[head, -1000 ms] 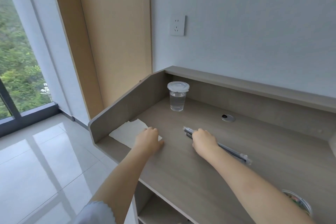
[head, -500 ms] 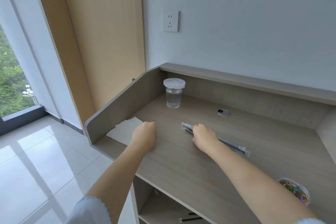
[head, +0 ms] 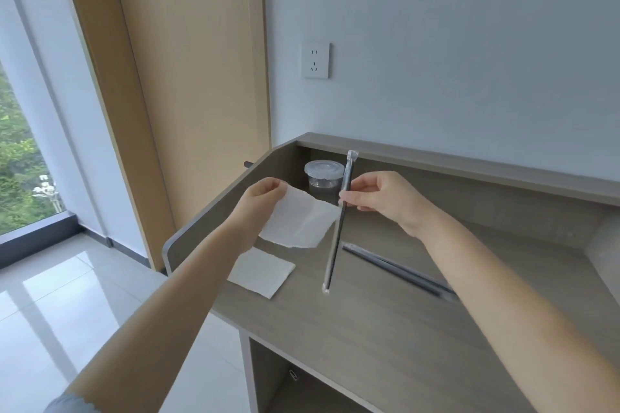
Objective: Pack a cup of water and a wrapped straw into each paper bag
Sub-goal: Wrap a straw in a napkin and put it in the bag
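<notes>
Left hand [head: 260,199], raised above the tabletop [head: 385,318], pinches the upper left corner of a flat white paper bag [head: 298,223], which hangs in the air with its lower edge clear of the surface. Right hand [head: 380,199], also raised, pinches a wrapped straw [head: 339,228] between thumb and fingers near the straw's upper third. From my remote station I read the straw as nearly upright, slightly tilted, its top above the hand and its lower end just above or on the tabletop; I cannot tell which. The straw's shaft crosses the right edge of the held bag; whether the two touch is unclear to me.

Second paper bag [head: 261,271] lies flat on the tabletop, below the held one and near the left front edge. Further wrapped straws [head: 399,270] lie on the tabletop to the right of the upright straw, partly hidden by my right forearm; I cannot count them. Lidded clear cup of water [head: 323,179] stands upright in the rear left corner of the tabletop, behind both hands, partly hidden by the held bag and straw.

Wall socket [head: 315,60] sits on the wall above the cup. Wooden door [head: 188,94] stands to the left, with a window [head: 20,161] and tiled floor [head: 67,295] beyond.
</notes>
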`<state>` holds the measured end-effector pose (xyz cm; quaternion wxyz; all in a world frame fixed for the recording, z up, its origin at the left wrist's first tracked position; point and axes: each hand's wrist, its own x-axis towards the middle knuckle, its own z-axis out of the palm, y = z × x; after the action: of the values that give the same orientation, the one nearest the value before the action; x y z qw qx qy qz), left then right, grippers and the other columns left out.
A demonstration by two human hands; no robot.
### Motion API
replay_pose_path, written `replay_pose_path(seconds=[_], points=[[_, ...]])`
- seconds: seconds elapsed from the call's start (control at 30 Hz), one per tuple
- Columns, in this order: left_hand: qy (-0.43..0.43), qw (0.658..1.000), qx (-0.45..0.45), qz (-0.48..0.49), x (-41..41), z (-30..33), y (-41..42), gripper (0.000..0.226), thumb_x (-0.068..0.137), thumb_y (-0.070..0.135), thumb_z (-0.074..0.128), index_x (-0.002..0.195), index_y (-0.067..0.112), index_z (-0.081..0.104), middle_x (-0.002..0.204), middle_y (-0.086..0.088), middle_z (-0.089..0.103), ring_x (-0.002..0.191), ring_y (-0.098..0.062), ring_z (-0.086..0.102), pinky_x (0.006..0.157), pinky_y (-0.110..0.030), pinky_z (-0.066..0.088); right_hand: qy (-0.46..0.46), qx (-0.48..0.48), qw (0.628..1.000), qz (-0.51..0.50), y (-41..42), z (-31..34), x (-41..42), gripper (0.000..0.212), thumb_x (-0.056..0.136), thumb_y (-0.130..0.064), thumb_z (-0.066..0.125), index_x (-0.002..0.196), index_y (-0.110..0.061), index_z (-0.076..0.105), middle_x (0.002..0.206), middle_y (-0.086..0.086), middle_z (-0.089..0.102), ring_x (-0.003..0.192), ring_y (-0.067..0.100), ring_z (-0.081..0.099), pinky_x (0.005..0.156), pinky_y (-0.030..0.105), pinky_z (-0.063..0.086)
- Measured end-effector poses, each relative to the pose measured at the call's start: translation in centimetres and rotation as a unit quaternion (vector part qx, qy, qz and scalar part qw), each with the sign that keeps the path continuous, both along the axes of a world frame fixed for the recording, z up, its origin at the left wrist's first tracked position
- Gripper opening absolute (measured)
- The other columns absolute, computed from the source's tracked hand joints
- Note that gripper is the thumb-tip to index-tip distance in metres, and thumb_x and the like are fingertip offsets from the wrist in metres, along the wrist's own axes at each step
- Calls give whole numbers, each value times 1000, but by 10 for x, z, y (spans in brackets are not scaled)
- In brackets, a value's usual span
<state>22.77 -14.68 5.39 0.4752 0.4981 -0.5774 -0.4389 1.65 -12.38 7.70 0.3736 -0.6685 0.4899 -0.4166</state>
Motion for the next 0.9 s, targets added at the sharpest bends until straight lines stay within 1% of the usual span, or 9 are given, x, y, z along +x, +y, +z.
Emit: replay_pose_path(seconds=[0.13, 0.2, 0.3, 0.43, 0.57, 0.63, 0.73, 0.83, 0.9], points=[[14, 997, 7, -73, -10, 5, 9, 21, 100, 22, 47, 83, 20, 60, 82, -3, 59, 79, -22, 56, 67, -30, 46, 3, 16, 1000, 26, 4, -1, 7, 7, 81, -18, 74, 85, -15, 69, 106, -1, 71, 105, 11, 63, 94, 22, 45], [10, 995, -7, -99, -15, 6, 16, 22, 99, 21, 48, 81, 19, 59, 78, -2, 58, 72, -19, 54, 62, -29, 44, 15, 40, 998, 37, 4, -6, 6, 8, 81, -19, 74, 83, -16, 67, 101, 1, 72, 98, 15, 66, 91, 27, 47], [2, 995, -33, -97, -21, 7, 23, 21, 99, 21, 48, 81, 18, 58, 75, 1, 56, 67, -16, 52, 56, -26, 42, 36, 53, 997, 45, 8, -13, 5, 9, 81, -17, 74, 79, -18, 65, 82, -3, 70, 76, 10, 63, 76, 24, 48], [19, 995, -30, -94, -20, 1, 19, 21, 97, 33, 52, 85, 20, 63, 77, 2, 58, 73, -17, 54, 66, -28, 42, 18, 22, 999, 25, 10, -20, 4, 9, 83, -12, 72, 82, -18, 65, 77, -7, 68, 70, 3, 61, 72, 20, 47], [165, 978, 46, -119, -15, -15, 8, 40, 93, 45, 52, 112, 12, 65, 97, -5, 67, 91, -20, 64, 83, -31, 49, -48, -19, 999, -11, 10, -22, -1, 18, 84, -8, 70, 93, -21, 61, 73, -11, 67, 70, 4, 63, 68, 20, 49], [198, 966, 76, -146, -17, -26, 8, 35, 93, 40, 52, 107, 9, 62, 96, -6, 71, 90, -19, 69, 85, -31, 53, -109, -18, 994, -16, 11, -22, -2, 19, 86, -4, 67, 96, -19, 62, 76, -8, 68, 73, 9, 64, 69, 22, 51], [170, 963, 94, -186, -23, -41, 14, 24, 82, 32, 59, 92, 11, 61, 89, -4, 68, 78, -13, 67, 74, -24, 55, -167, -15, 985, -40, 11, -21, -3, 17, 86, -1, 64, 93, -16, 64, 85, 1, 68, 80, 15, 63, 78, 28, 50], [110, 969, 82, -205, -31, -49, 19, 18, 89, 14, 60, 105, 8, 68, 107, -7, 71, 99, -20, 66, 95, -31, 51, -179, 2, 983, -43, 13, -24, -4, 14, 86, -1, 65, 89, -14, 64, 86, 2, 68, 79, 15, 65, 74, 25, 53], [96, 976, 79, -181, -36, -51, 21, 15, 88, 6, 63, 101, 6, 71, 106, -9, 72, 103, -24, 67, 96, -33, 50, -180, 12, 982, -46, 16, -27, -5, 13, 86, -1, 64, 90, -13, 64, 87, 3, 69, 80, 16, 66, 74, 25, 54]])
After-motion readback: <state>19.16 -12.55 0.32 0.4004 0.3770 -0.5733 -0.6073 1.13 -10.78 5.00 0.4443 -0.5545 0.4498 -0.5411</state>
